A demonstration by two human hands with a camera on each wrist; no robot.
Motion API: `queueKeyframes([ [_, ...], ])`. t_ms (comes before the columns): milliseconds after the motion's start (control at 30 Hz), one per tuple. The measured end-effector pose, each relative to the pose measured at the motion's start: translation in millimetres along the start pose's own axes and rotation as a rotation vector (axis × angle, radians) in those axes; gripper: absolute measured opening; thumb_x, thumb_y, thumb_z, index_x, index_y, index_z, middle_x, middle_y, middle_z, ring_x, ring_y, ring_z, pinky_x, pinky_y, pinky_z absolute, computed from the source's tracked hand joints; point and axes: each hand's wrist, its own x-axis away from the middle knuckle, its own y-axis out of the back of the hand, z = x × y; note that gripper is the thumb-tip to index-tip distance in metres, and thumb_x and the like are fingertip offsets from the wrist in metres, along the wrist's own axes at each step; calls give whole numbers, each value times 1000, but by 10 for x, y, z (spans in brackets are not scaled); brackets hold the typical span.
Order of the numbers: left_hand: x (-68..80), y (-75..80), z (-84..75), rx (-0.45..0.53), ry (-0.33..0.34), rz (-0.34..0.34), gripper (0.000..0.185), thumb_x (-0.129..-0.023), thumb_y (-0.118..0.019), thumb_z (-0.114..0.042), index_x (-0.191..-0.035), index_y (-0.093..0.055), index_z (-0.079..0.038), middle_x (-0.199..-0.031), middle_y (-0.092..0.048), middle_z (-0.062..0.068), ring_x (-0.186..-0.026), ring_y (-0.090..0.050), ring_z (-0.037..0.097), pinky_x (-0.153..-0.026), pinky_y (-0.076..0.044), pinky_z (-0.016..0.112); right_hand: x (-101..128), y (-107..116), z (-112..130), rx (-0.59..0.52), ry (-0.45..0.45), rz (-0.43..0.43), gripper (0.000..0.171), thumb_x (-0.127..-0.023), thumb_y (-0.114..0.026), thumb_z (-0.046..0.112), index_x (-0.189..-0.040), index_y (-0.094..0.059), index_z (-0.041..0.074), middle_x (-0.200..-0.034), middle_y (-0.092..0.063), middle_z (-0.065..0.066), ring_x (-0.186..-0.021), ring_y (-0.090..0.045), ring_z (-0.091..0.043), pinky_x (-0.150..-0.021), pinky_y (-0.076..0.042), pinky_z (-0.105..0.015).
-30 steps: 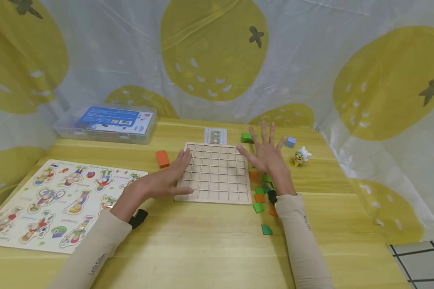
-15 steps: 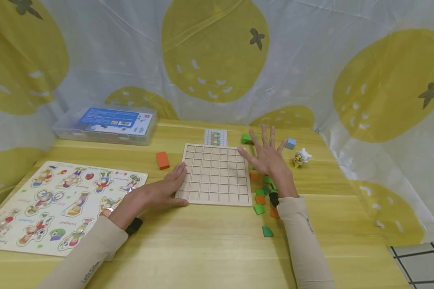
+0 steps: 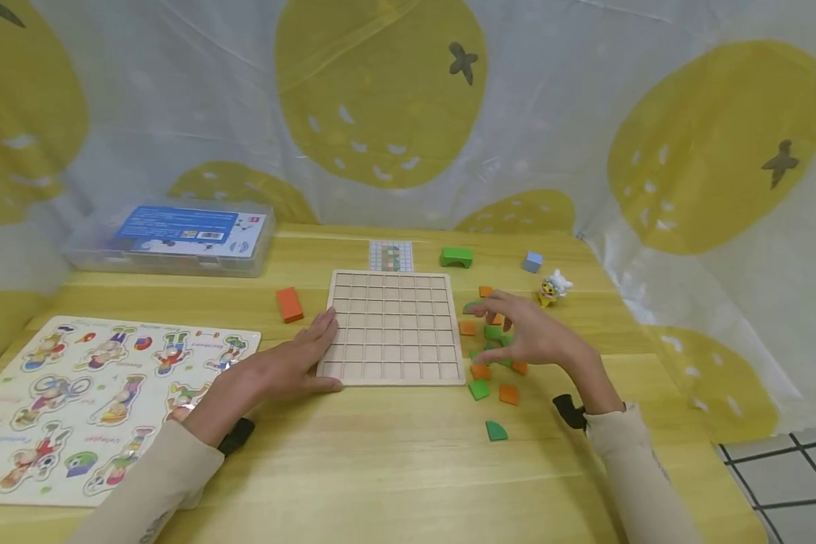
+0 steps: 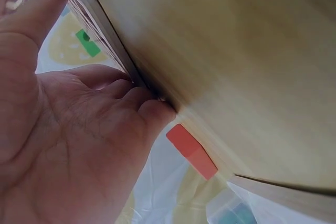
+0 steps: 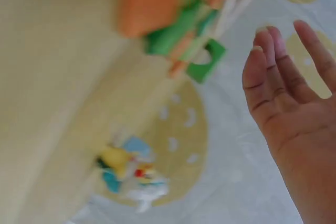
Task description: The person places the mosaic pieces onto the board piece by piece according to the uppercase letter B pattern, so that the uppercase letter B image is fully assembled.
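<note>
A pale wooden grid board (image 3: pixel 394 325) lies in the middle of the table. My left hand (image 3: pixel 285 364) rests against its left edge, fingers along the side and thumb at the near corner; the left wrist view shows the fingertips touching the rim. Right of the board, small green and orange tiles lie scattered, among them an orange tile (image 3: pixel 509 394) and a green quarter-round tile (image 3: pixel 496 431). Over this scatter my right hand (image 3: pixel 540 332) hovers with loosely bent fingers, thumb apart, hiding some tiles. Nothing shows between its fingers in the right wrist view.
Behind the board lie a printed pattern card (image 3: pixel 391 256) and a green arch block (image 3: pixel 456 257). A red-orange block (image 3: pixel 289 304) sits left of it. A blue cube (image 3: pixel 533 262) and a figurine (image 3: pixel 554 288) stand back right. A picture puzzle (image 3: pixel 13 483) and plastic case (image 3: pixel 177 261) occupy the left.
My left hand has slid nearer along the board's left edge. The right hand, earlier spread flat, has drawn back to the right and bent its fingers over the tiles. The head view has shifted slightly.
</note>
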Motion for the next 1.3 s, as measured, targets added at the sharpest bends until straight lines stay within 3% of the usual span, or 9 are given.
queueKeyframes([
  [100,8,5,6,-5,7,0,104,-104,-72,-43,-168,-10,11,-178,3,28,-164,-5,47,-129,-16,64,66,-94,-154,-31,-23,-4,65,-88,-93,28,-140,-67,-2,-120,-68,-14,-103,-64,-31,-84,-59,-47],
  [300,-21,25,-12,-25,-6,7,105,-103,-74,-44,-166,-13,14,-177,1,31,-164,-6,49,-129,-18,65,49,-125,-406,-71,-82,-128,38,-92,-86,6,-126,-73,-7,-108,-72,-17,-92,-69,-28,-77,-59,-37],
  [467,-29,60,-33,-31,6,14,106,-100,-78,-41,-164,-16,16,-176,-1,34,-163,-8,51,-128,-20,64,-134,-84,-518,-38,-111,-201,29,-97,-80,1,-123,-74,-10,-102,-73,-19,-90,-73,-34,-80,-63,-47],
  [600,-47,72,-53,-13,19,24,106,-99,-80,-37,-164,-17,18,-175,-1,34,-163,-9,51,-129,-20,63,-302,-42,-581,-18,-124,-231,25,-100,-73,-3,-124,-73,-12,-111,-73,-28,-96,-75,-44,-83,-63,-55],
  [833,-78,76,-75,-16,32,26,105,-99,-80,-36,-164,-18,17,-176,-3,33,-163,-11,50,-129,-21,62,-512,10,-659,-36,-253,-165,33,-103,-61,-5,-135,-69,-8,-134,-65,-31,-111,-68,-48,-87,-60,-55],
  [967,-74,79,-87,-22,36,21,104,-99,-81,-36,-164,-19,17,-176,-3,33,-163,-12,49,-129,-21,61,-586,12,-698,-30,-288,-131,35,-102,-60,-6,-137,-68,-10,-129,-65,-31,-107,-69,-46,-83,-56,-50],
  [1133,-62,68,-87,-27,33,17,103,-99,-81,-35,-163,-20,17,-176,-4,33,-163,-13,49,-129,-23,62,-622,20,-729,-32,-317,-117,27,-99,-66,-5,-125,-73,-11,-116,-70,-28,-105,-67,-43,-91,-57,-55],
  [1300,-70,67,-86,-32,40,17,104,-99,-81,-36,-164,-20,16,-176,-4,32,-163,-14,48,-129,-24,61,-645,33,-738,-37,-368,-96,22,-99,-72,0,-120,-74,-9,-115,-72,-25,-104,-68,-41,-91,-58,-54],
])
